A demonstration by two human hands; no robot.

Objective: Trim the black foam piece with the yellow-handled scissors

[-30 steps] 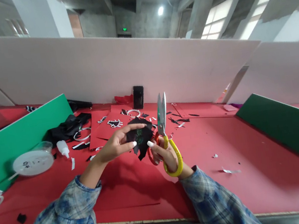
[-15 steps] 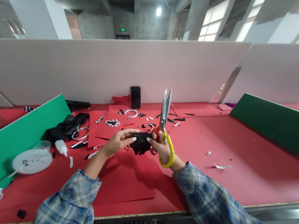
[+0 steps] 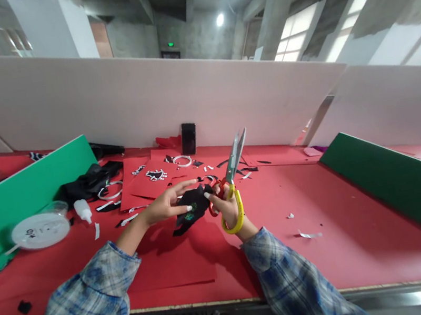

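A piece of black fabric (image 3: 195, 203) with small green shiny marks hangs between my hands above the red table. My left hand (image 3: 164, 206) has its thumb and fingers closed on the left part of the fabric. With thumb and fingertips, my right hand (image 3: 228, 207) pinches the fabric's right edge. The same hand also keeps hold of a pair of scissors (image 3: 233, 159) by its red and yellow handles. The scissor blades point up and away, slightly apart and clear of the fabric. Red card sheets (image 3: 172, 270) lie beneath my hands.
Black and white scraps and a beaded black piece (image 3: 156, 175) lie behind my hands. At left are a white glue bottle (image 3: 83, 212), a lidded tub (image 3: 40, 230), black fabric (image 3: 88, 182) and a green board (image 3: 38, 179). A dark green board (image 3: 399, 186) stands right, a phone (image 3: 189, 138) at the back.
The black fabric has been turned and spread in my hands, so its green marks now show and its lower end hangs to the left. The scissors have tilted slightly right.
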